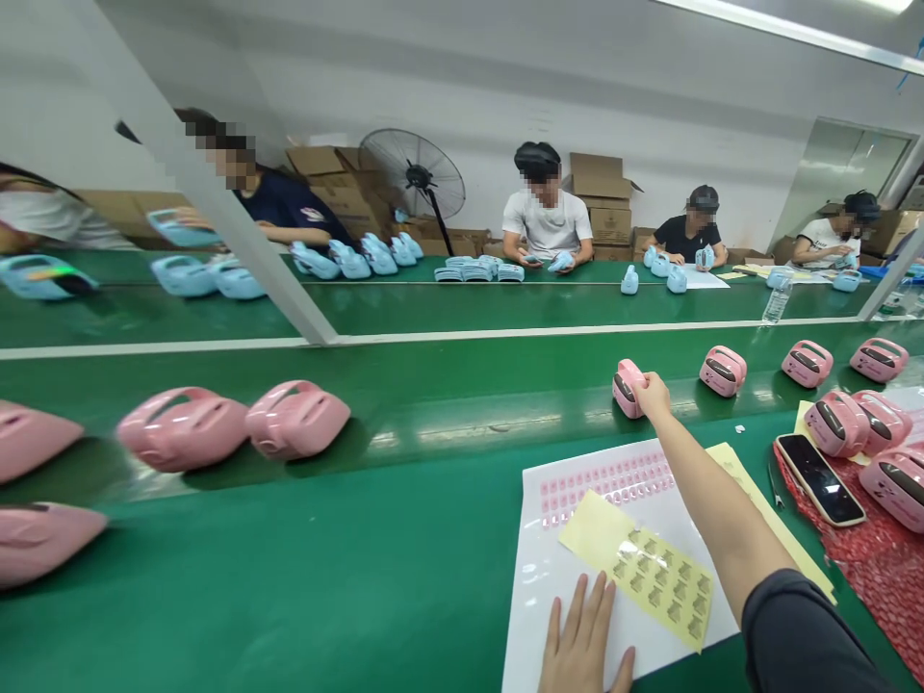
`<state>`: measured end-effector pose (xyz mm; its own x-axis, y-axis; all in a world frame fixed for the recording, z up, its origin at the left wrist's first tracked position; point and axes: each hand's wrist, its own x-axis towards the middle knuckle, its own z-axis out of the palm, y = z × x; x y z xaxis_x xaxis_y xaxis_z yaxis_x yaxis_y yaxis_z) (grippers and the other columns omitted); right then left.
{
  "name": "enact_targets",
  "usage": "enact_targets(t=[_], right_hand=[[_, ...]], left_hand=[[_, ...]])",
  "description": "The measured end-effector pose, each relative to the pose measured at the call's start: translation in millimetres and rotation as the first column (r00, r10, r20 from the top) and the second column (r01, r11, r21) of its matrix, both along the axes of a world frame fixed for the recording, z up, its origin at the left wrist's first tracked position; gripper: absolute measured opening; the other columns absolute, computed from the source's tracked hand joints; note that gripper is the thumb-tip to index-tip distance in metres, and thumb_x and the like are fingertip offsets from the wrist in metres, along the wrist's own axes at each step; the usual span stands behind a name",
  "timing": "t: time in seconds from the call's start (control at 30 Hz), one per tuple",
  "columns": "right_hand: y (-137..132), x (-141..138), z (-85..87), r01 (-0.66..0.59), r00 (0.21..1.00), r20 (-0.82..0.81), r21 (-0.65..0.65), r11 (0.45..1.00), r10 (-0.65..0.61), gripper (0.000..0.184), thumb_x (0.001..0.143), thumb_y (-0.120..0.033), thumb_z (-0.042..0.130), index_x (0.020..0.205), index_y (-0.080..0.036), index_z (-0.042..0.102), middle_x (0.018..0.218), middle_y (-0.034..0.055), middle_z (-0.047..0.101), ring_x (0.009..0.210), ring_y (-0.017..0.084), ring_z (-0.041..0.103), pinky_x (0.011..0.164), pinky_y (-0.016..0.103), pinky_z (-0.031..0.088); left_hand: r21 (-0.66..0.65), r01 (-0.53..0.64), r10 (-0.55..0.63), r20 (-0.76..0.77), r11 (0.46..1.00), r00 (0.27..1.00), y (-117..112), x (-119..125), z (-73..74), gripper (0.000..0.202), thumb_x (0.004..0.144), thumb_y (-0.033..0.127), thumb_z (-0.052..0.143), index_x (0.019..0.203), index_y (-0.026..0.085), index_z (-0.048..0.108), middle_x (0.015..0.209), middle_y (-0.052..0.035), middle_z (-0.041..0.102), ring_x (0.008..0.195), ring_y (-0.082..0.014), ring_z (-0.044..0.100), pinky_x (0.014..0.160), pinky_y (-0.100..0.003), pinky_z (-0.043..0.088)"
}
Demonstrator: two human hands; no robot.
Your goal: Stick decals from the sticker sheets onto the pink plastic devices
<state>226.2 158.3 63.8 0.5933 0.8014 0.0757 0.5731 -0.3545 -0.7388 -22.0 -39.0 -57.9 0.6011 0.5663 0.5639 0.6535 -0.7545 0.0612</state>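
My right hand (654, 396) reaches far forward, its fingers closed on the side of a small pink handled device (627, 389) on the green belt. The far fingers are hidden behind the device. My left hand (581, 640) lies flat, fingers spread, on a large white sheet (538, 577) at the front. Rows of small pink stickers (606, 486) line the sheet's upper part. Just beyond my left fingertips, a yellow sticker sheet (592, 525) with dark printed figures lies across the white one.
More pink devices (723, 372) stand along the belt, right and left (297, 421). A phone (821, 478) and tweezers (775, 481) lie by red bubble wrap (881, 587). A slanted post (245, 192) rises at left. Co-workers (547, 217) across handle blue devices (353, 258).
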Motion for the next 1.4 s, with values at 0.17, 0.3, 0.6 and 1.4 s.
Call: enact_targets(t=[0.17,0.3,0.6,1.4], right_hand=[[-7.2,4.6,-6.5,-0.082,0.995,0.069,0.046,0.996,0.078,0.031,0.079,-0.016,0.040,0.106,-0.018,0.056,0.101,0.0076,0.057,0.094,0.018,0.055,0.081,0.027,0.041],[-53.4,0.0,-19.3,-0.234,0.963,0.140,0.023,0.972,0.229,0.033,0.076,-0.014,0.047,0.106,-0.018,0.059,0.104,0.0074,0.055,0.097,0.017,0.054,0.087,0.028,0.040],[-180.3,-50.9,-66.7,-0.382,0.887,0.243,-0.096,0.919,0.394,0.020,0.074,-0.017,0.054,0.088,-0.015,0.069,0.103,0.0158,0.059,0.096,0.030,0.052,0.082,0.043,0.041],[-177.7,-59.9,-56.4,-0.204,0.793,-0.540,0.203,0.958,0.283,0.034,0.068,-0.049,0.055,0.079,-0.017,0.061,0.076,0.0052,0.063,0.072,0.019,0.058,0.066,0.031,0.047]], left_hand=[[0.047,-0.021,0.027,-0.115,0.999,0.993,-3.8,-0.2,8.2,0.058,0.082,0.034,0.041,0.137,0.021,0.029,0.130,-0.0012,0.051,0.118,-0.0243,0.045,0.095,-0.039,0.032],[0.042,-0.024,0.030,-0.153,0.999,0.988,-7.4,1.3,16.4,0.048,0.082,0.036,0.042,0.128,0.022,0.045,0.128,-0.0025,0.053,0.117,-0.0257,0.046,0.093,-0.042,0.034],[-0.033,0.010,-0.015,-0.169,0.999,0.985,-2.7,4.7,18.2,0.041,0.081,0.035,0.044,0.120,0.028,0.053,0.124,-0.0097,0.056,0.114,-0.0303,0.048,0.090,-0.050,0.035],[-0.555,0.043,-0.125,-0.111,0.831,0.986,-8.0,10.1,45.2,0.049,0.078,0.027,0.050,0.127,0.026,0.044,0.136,-0.0087,0.043,0.126,-0.0350,0.033,0.095,-0.067,0.023]])
